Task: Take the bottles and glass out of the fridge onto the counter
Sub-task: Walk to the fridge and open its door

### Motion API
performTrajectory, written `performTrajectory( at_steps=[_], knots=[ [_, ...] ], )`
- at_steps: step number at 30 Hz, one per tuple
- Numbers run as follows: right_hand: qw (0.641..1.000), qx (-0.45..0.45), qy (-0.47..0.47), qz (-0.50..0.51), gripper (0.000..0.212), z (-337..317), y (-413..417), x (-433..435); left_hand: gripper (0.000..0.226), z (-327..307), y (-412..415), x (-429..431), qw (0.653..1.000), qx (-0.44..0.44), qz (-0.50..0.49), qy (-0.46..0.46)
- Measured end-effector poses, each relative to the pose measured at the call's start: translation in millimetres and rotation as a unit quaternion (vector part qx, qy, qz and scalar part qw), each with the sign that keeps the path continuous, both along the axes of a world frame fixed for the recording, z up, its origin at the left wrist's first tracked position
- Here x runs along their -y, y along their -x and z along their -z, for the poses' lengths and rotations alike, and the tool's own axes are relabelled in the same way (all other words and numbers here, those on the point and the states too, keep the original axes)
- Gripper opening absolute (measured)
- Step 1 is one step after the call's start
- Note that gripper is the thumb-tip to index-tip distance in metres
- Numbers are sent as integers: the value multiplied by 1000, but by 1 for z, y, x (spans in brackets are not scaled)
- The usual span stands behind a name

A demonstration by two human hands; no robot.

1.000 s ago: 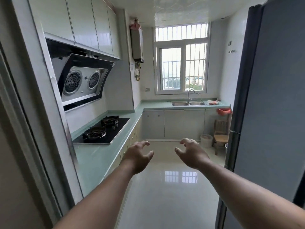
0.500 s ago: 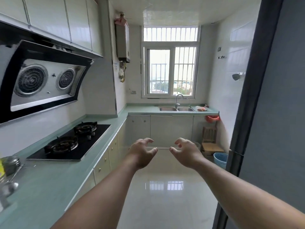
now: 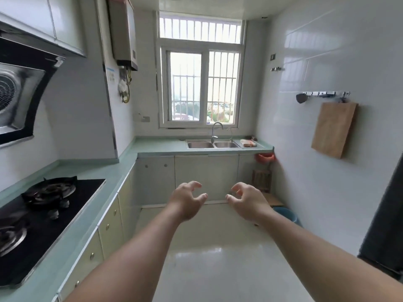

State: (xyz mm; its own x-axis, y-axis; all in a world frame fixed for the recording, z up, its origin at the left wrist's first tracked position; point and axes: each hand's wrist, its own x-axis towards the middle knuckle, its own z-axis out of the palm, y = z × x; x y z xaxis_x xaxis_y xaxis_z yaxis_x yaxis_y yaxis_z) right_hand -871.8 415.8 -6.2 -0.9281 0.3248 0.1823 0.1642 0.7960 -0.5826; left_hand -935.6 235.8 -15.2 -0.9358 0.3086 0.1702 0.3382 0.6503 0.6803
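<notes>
Since the earlier frame the view has swung left, so the fridge (image 3: 383, 219) now shows only as a dark strip at the right edge, shut or not I cannot tell. Both hands hang empty over the floor, left hand (image 3: 185, 200) and right hand (image 3: 247, 201) with fingers loosely curled and apart. No bottles or glass show anywhere; the counter (image 3: 122, 168) along the left holds none. By my reading, nothing is moved yet.

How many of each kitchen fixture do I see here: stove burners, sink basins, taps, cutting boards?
Stove burners: 2
Sink basins: 2
Taps: 2, one tall, one thin
Cutting boards: 1
Total: 7
</notes>
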Motion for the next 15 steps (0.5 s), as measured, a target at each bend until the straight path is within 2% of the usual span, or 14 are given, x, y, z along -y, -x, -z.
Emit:
performTrajectory(
  at_steps=[8, 15],
  knots=[
    [1000, -1, -5, 23, 43, 12, 150, -55, 44, 16, 144, -46, 1000, -2, 18, 14],
    [999, -26, 19, 9, 42, 21, 316, -138, 41, 23, 295, -124, 1000, 2, 1, 12]
  ],
)
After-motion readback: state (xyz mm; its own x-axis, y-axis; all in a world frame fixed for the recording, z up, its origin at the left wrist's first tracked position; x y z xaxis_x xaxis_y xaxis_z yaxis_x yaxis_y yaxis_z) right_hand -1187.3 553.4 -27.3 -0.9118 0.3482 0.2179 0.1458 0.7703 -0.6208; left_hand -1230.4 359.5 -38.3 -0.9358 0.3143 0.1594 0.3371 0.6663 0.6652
